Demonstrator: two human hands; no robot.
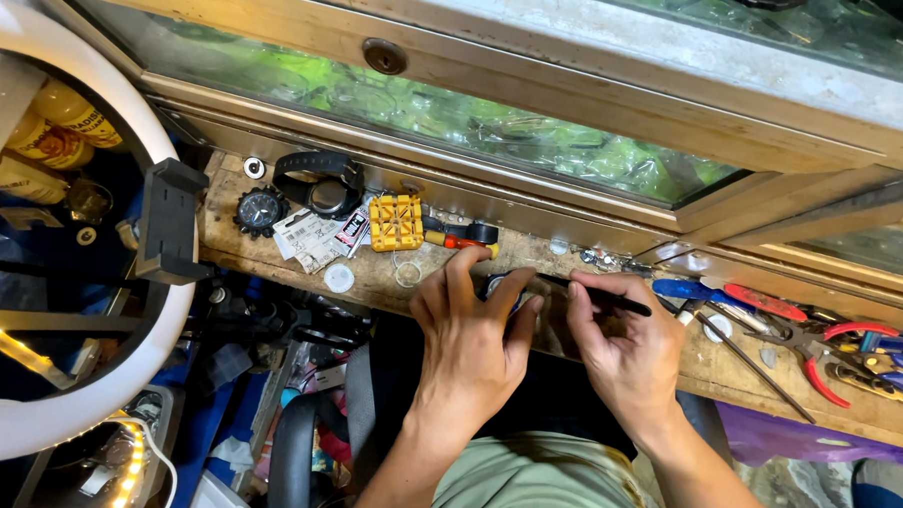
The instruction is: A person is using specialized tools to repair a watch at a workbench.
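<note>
I've got both hands at the front edge of the narrow wooden counter (372, 279), little free room. Left hand (469, 333) is closed round a small watch part (497, 282), mostly hidden; right hand (625, 353) pinches a thin black tool (598, 295) w/ tip at it. Yellow block (396, 223) and paper tags (311, 237) sit left, red pliers (825, 356) right; glass case behind.

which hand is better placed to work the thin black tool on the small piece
Right, probably. The right hand grips the thin black tool, tip toward the small piece that the left hand covers and steadies.
</note>
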